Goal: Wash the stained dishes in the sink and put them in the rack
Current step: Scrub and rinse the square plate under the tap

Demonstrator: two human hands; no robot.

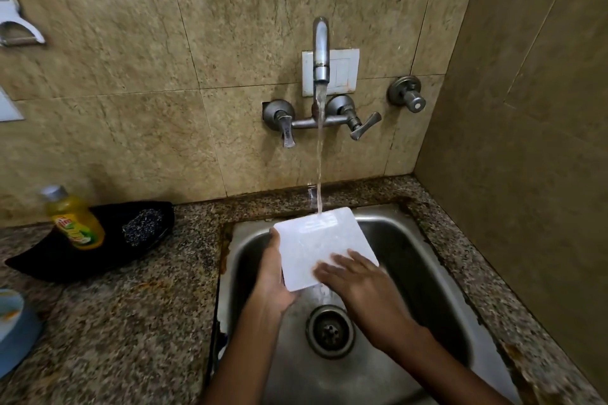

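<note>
Nearest to the camera, two bare forearms reach over the stainless steel sink (411,260), whose round metal drain (330,330) lies between them. The left hand (274,279) holds the white square plate (320,245) from its left edge, with the thumb up along the side and the palm under the near corner. The right hand (357,276) lies on the plate's near right part with straight, spread fingers; it is blurred. The plate is above the basin, tilted toward the person, flat and glossy with rounded corners, and its wet surface shows no stain that I can see. A stream of water (319,154) from the grey metal wall tap (320,49) falls on the plate's far edge. On the speckled granite counter (131,306) to the left rests a black boat-shaped tray (49,260) with a yellow dish soap bottle (74,219) and a steel scrubber (143,227) in it.
</note>
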